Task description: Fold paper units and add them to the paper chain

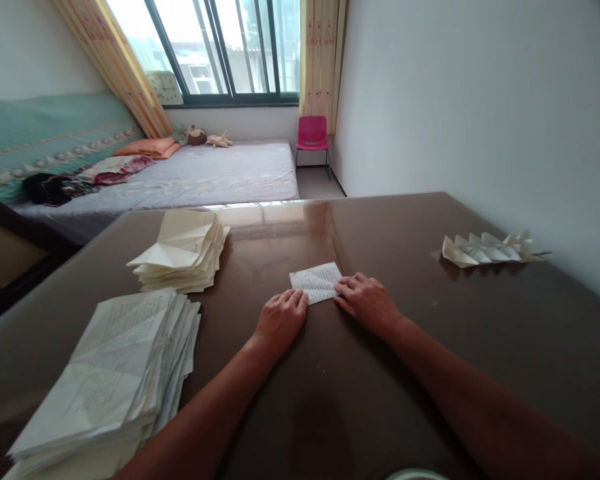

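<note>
A small white folded sheet of paper (316,281) with lines of writing lies on the brown table in front of me. My left hand (283,319) is closed at its lower left corner, fingertips pressing the edge against the tabletop. At the right edge, my right hand (367,300) grips the same paper, its thumb below and its fingers on top. The fingertips partly cover both ends of the paper. Left of my hands lies a tall stack of creased written sheets (115,360), and behind it a smaller stack of creased cream paper (183,250).
A row of folded paper pieces (490,250) stands at the table's right side, near the white wall. The rim of a round object (416,474) shows at the bottom edge. Beyond the glossy table (380,227) are a bed (240,170) and a pink chair (313,133).
</note>
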The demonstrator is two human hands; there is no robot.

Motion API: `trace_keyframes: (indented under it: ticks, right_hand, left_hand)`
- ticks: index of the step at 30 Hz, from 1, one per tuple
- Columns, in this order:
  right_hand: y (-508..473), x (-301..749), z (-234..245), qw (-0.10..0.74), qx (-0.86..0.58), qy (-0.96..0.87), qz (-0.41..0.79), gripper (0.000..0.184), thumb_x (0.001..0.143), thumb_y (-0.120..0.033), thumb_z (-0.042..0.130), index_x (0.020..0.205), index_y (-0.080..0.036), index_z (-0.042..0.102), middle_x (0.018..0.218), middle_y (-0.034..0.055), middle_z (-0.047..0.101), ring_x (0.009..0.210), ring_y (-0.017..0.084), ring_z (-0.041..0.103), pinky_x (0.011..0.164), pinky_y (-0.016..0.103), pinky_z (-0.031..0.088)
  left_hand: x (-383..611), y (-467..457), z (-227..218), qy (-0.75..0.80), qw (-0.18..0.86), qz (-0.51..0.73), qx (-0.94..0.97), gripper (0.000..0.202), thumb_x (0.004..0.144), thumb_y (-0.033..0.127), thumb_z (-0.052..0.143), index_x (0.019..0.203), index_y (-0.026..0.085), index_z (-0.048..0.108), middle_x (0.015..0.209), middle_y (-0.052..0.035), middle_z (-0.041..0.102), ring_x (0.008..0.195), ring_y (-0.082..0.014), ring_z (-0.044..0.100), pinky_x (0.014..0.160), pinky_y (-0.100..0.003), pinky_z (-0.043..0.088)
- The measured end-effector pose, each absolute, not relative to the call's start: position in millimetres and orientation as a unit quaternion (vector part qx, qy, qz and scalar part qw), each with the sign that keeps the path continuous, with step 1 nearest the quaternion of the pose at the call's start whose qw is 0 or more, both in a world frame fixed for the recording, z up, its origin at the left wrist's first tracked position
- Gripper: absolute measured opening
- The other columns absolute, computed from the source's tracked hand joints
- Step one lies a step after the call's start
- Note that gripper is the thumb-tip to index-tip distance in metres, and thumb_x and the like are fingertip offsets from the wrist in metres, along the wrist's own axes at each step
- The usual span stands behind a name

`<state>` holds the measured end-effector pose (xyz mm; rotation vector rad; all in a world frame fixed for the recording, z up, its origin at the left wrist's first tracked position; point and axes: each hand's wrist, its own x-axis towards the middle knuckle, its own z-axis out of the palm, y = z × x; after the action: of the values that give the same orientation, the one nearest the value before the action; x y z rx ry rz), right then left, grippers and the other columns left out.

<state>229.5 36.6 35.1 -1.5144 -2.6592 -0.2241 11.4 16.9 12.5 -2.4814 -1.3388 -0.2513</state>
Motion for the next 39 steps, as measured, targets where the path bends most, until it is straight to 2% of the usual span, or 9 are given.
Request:
trace_keyframes:
  ticks: [5,9,14,20,23,26,29,34,39]
  right_hand:
    - [38.4,229.3,37.9,0.007,-0.476,-0.877,-0.06,0.025,0.089,-0.012,0.047,0.106,-0.018,0.065,0.111,0.011,0.066,0.096,0.025,0.056,0.072,0.033,0.044]
    - [40.7,224.1,42.8,-0.01,-0.493,-0.868,-0.057,0.024,0.086,-0.006,0.046,0.095,-0.016,0.067,0.098,0.0138,0.068,0.089,0.025,0.058,0.07,0.033,0.046]
    - [50.4,228.4,40.0,0.012,-0.494,-0.867,-0.058,0.019,0.09,-0.014,0.047,0.092,-0.017,0.066,0.097,0.0122,0.067,0.092,0.024,0.057,0.075,0.033,0.045]
    - [57.3,239.9,21.7,0.132,-0.502,-0.855,0.011,0.036,0.093,-0.034,0.048,0.121,-0.015,0.057,0.113,0.0108,0.063,0.105,0.023,0.053,0.09,0.034,0.044]
    - [58.2,237.4,16.2,0.165,-0.51,-0.842,0.06,0.041,0.087,-0.034,0.057,0.122,-0.012,0.056,0.108,0.0121,0.063,0.098,0.022,0.056,0.089,0.035,0.045]
    - [58.0,236.8,17.2,0.184,-0.481,-0.846,0.138,0.039,0.082,-0.03,0.063,0.118,-0.015,0.058,0.103,0.0088,0.063,0.086,0.018,0.06,0.082,0.03,0.048]
    - [57.8,242.9,21.4,0.184,-0.467,-0.854,0.136,0.036,0.083,-0.029,0.062,0.117,-0.017,0.06,0.107,0.0092,0.062,0.094,0.019,0.059,0.087,0.031,0.047]
    - [60.4,252.0,19.5,0.163,-0.519,-0.835,0.082,0.041,0.085,-0.036,0.059,0.12,-0.014,0.058,0.109,0.0127,0.062,0.1,0.023,0.057,0.089,0.035,0.046]
    - [58.9,243.6,15.3,0.219,-0.516,-0.801,0.209,0.053,0.079,-0.032,0.064,0.129,-0.019,0.051,0.092,0.0046,0.067,0.077,0.017,0.061,0.075,0.031,0.049]
  left_hand:
    - [13.4,16.6,11.6,-0.466,0.127,-0.121,-0.867,0.022,0.093,0.028,0.047,0.106,0.016,0.061,0.108,-0.0091,0.067,0.104,-0.0233,0.061,0.081,-0.035,0.052]
    - [15.7,13.0,12.1,-0.469,0.115,-0.104,-0.869,0.023,0.09,0.014,0.048,0.11,0.016,0.059,0.11,-0.0104,0.066,0.104,-0.0238,0.061,0.079,-0.034,0.052]
    - [13.9,13.0,14.2,-0.483,0.118,-0.086,-0.863,0.025,0.088,0.009,0.048,0.11,0.015,0.059,0.109,-0.0104,0.066,0.101,-0.0238,0.061,0.074,-0.033,0.052]
    - [13.9,12.6,14.6,-0.484,0.125,-0.104,-0.86,0.021,0.091,0.02,0.048,0.108,0.017,0.06,0.11,-0.0087,0.066,0.099,-0.0228,0.061,0.075,-0.034,0.052]
    - [16.0,9.5,15.5,-0.487,0.133,-0.097,-0.858,0.023,0.09,0.015,0.049,0.11,0.017,0.059,0.114,-0.0091,0.065,0.096,-0.023,0.062,0.071,-0.033,0.052]
    - [15.2,8.8,17.6,-0.494,0.126,-0.092,-0.856,0.026,0.088,0.01,0.049,0.11,0.017,0.06,0.112,-0.0094,0.065,0.095,-0.0234,0.062,0.07,-0.033,0.053]
    - [10.8,11.7,18.3,-0.497,0.119,-0.094,-0.854,0.027,0.088,0.01,0.048,0.11,0.017,0.061,0.112,-0.0096,0.066,0.098,-0.0243,0.062,0.072,-0.035,0.054]
    - [5.4,18.1,10.4,-0.479,0.103,-0.133,-0.862,0.032,0.09,0.012,0.046,0.119,0.02,0.058,0.129,-0.0091,0.058,0.108,-0.0225,0.059,0.082,-0.034,0.054]
    - [5.8,22.9,2.8,-0.478,0.09,-0.178,-0.855,0.032,0.093,0.027,0.046,0.123,0.02,0.056,0.131,-0.0089,0.057,0.115,-0.0229,0.055,0.096,-0.038,0.048]
